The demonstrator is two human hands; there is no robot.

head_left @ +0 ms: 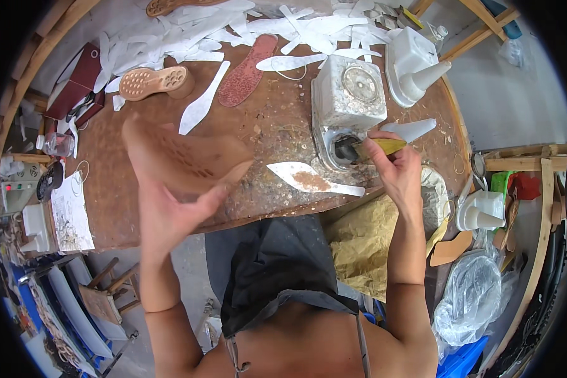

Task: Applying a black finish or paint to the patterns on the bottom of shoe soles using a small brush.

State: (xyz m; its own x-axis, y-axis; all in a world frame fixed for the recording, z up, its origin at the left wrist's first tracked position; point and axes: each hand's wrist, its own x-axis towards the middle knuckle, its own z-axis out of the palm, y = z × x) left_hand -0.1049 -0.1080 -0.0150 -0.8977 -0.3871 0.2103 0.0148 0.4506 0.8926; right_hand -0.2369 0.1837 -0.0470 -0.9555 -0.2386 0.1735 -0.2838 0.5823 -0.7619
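My left hand (170, 211) holds up a tan rubber shoe sole (183, 157) above the near edge of the brown worktable (107, 208), its patterned face toward me. My right hand (394, 167) grips a yellow-handled brush (384, 147), whose tip is at the dark opening of a grimy white glue pot (346, 101). A white insole piece (312, 179) smeared with brown glue lies on the table between my hands.
Several white paper insoles (233, 28) are strewn across the far side. A heeled tan sole (154, 82), a reddish sole (249, 69) and white squeeze bottles (416, 66) sit on the table. Crumpled paper and plastic bags lie at the right; stools stand lower left.
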